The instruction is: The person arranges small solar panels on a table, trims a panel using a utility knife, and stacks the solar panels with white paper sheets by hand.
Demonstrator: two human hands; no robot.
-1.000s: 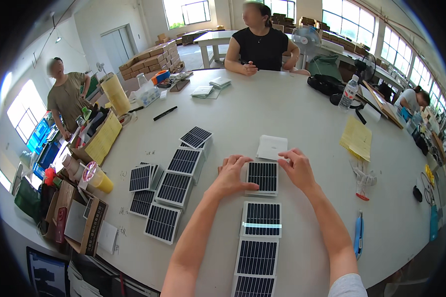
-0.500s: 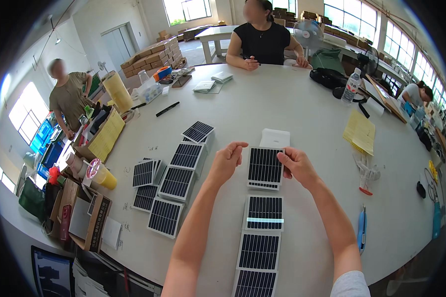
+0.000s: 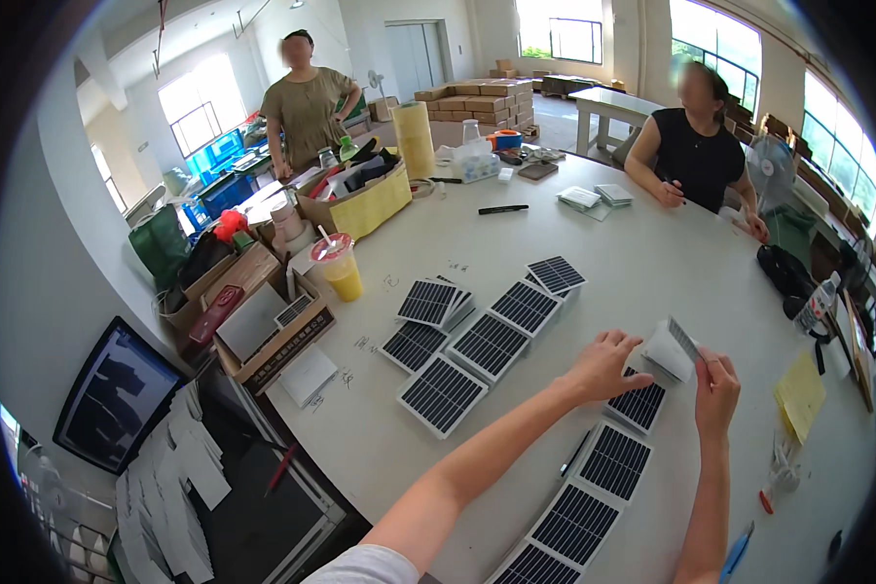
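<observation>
A thin grey solar panel [image 3: 684, 338], probably brittle, best edge-held, is pinched in the right hand [image 3: 716, 391], left hand [image 3: 602, 370] outspread.

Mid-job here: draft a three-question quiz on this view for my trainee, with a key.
1. Which holds the raised panel, the left hand or the right hand?
2. True or false: the cup stands to the left of both hands.
3. What colour is the drink in the cup? A) red, B) yellow, C) blue

Key: 1. The right hand; the left hand is open and apart from the raised panel. 2. True. 3. B.
</observation>
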